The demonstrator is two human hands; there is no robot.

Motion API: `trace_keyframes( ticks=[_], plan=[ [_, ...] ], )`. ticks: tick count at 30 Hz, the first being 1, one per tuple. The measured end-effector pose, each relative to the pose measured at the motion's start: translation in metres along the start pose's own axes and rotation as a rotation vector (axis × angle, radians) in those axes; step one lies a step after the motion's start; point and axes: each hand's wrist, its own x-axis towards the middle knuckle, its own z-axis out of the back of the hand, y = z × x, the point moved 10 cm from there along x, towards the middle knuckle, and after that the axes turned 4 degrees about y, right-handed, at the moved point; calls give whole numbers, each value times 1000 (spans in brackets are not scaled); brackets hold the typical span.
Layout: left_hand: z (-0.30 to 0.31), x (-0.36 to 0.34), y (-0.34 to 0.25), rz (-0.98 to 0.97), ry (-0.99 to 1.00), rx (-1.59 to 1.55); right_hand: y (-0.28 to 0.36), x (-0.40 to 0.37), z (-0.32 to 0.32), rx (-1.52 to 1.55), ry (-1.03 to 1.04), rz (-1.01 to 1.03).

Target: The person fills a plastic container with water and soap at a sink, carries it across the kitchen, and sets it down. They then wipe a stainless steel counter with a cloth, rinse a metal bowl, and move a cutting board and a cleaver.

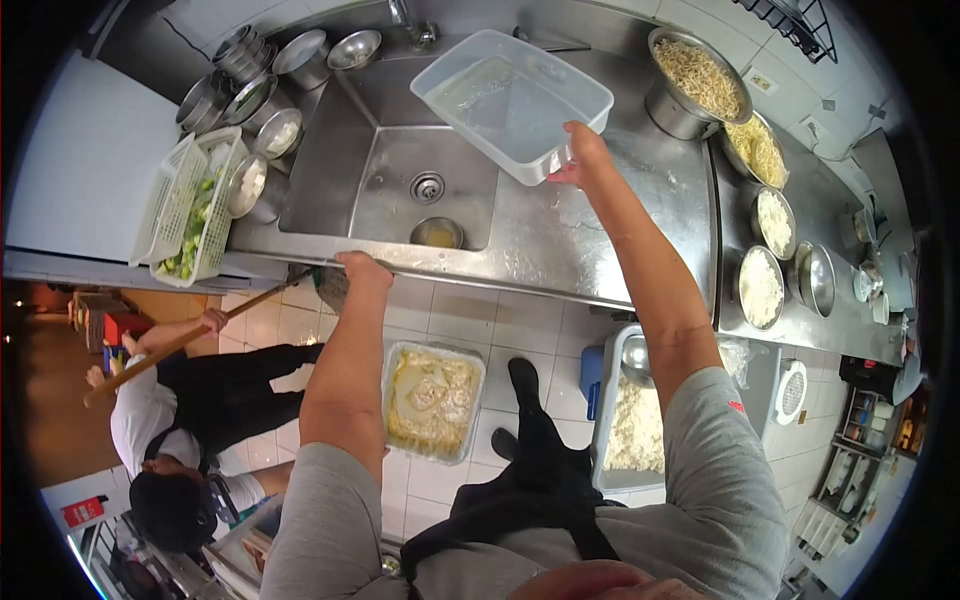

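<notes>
A clear, rectangular plastic container (520, 110) is tilted over the right side of the sink (395, 185) and the counter beside it. My right hand (583, 158) grips it by its near right corner. The container looks wet inside and holds no food that I can see. My left hand (365, 270) is closed over the front edge of the sink counter, its fingertips partly hidden. A small metal bowl (437, 233) with yellowish liquid sits in the sink near its front wall, to the right of my left hand.
On the floor stand a tub of yellowish food in liquid (433, 400) and a grey bin of white shreds (635, 430). A pot of bean sprouts (697, 80) and several bowls line the right counter. At left, a co-worker (185, 420) holds a wooden pole (190, 338) near a green-vegetable basket (205, 215).
</notes>
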Motion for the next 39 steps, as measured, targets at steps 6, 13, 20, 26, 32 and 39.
trace_keyframes(
  ticks=[6, 13, 20, 26, 32, 39],
  plan=[
    [24, -31, 6, -8, -551, 89, 3, 21, 3, 46, -35, -2],
    [19, -58, -3, -38, -660, 97, 17, 44, 2, 150, -134, 2],
    [24, -36, 0, -30, -672, 70, 26, 48, -10, 192, -145, 13],
    [25, -42, 1, 12, -656, 39, 32, 72, 3, 120, -226, 18],
    [28, -38, -4, 37, -704, 174, 38, 69, 10, 57, -221, 88],
    [22, -47, -6, 26, -666, 148, 45, 82, 23, -104, -283, 161]
  ],
)
